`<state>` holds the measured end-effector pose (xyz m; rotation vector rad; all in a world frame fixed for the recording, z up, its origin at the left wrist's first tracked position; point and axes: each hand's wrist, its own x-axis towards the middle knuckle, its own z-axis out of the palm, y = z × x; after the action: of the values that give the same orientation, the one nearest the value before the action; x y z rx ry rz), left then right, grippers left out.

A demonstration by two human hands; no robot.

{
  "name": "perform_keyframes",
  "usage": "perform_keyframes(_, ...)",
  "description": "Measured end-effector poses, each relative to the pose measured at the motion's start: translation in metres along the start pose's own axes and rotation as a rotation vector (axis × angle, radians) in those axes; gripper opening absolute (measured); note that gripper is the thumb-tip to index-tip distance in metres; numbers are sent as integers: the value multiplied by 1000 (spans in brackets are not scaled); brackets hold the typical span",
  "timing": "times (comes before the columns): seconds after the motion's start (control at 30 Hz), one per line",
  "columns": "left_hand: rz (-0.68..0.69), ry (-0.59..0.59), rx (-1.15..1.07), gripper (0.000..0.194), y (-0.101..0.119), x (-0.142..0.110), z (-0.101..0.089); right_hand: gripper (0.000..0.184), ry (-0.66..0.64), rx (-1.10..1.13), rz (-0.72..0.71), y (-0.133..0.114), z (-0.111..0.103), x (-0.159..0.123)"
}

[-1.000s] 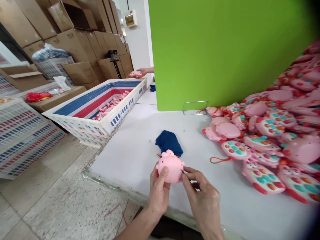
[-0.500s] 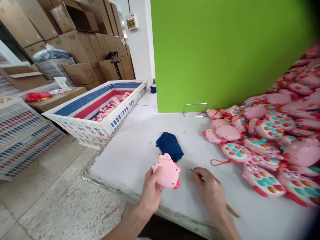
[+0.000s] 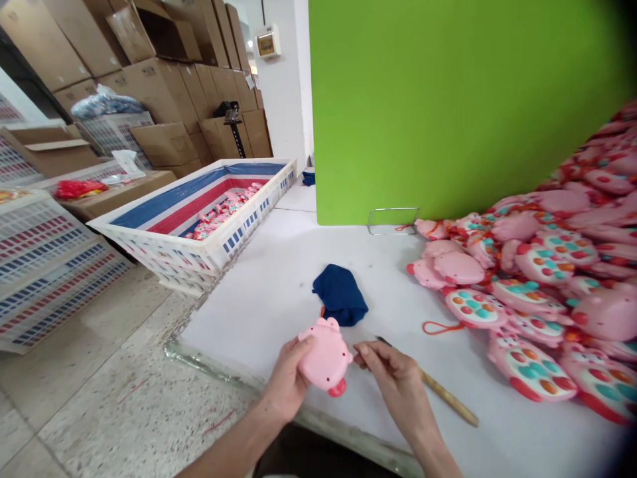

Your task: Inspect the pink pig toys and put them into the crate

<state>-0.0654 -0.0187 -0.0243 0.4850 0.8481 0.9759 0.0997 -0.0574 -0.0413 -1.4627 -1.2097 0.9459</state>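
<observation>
My left hand point(image 3: 288, 375) grips a pink animal-shaped toy point(image 3: 326, 357) by its left side, thumb on top. The toy's plain back faces up, showing small dark holes, and a red knob sticks out at its lower edge. My right hand point(image 3: 393, 372) is closed in a pinch at the toy's right edge; anything between the fingertips is too small to make out. Beside and partly behind that hand, a tool with a wooden handle point(image 3: 450, 400) and a dark tip lies on the white table point(image 3: 259, 292). A dark blue cloth point(image 3: 341, 295) lies just beyond the toy.
A large heap of similar pink toys point(image 3: 532, 318) with coloured buttons covers the right side. An orange cord loop point(image 3: 438, 328) reaches out from it. A wire stand point(image 3: 393, 221) stands before the green panel point(image 3: 448, 99). To the left is a white crate point(image 3: 209, 259) holding more toys.
My right hand has moved left from over the tool to the toy's edge, exposing more of the wooden handle. My left hand has shifted the toy slightly left and down and turned it a little.
</observation>
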Motion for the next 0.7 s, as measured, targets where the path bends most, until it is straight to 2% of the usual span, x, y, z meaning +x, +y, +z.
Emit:
perform_keyframes(0.1,-95,41,-68,22,23,3,-7,27,78,-70,27,8,-8,2)
perform_keyframes(0.17,-276,26,-177,25,28,5,-7,33,17,12,15,5,-8,2)
perform_keyframes(0.23,-534,-87,-264,32,20,6,-6,47,-134,159,14,-3,-4,1)
perform_keyframes(0.27,-662,-170,-282,36,13,6,-5,48,-225,229,26,-8,-2,0)
perform_keyframes(0.33,-796,-307,-247,40,-4,6,-3,37,-318,313,78,-15,1,-1)
perform_keyframes(0.4,-692,-337,-127,43,-16,5,-2,33,-250,310,117,-17,1,-3)
perform_keyframes(0.5,-355,-206,80,49,-18,2,-2,33,-54,157,133,-11,-2,-4)
perform_keyframes(0.57,-204,-177,198,49,-11,-2,0,33,-11,39,114,-5,-3,-5)
perform_keyframes(0.7,-90,-248,317,53,-3,-7,4,42,10,50,123,-4,-1,-7)
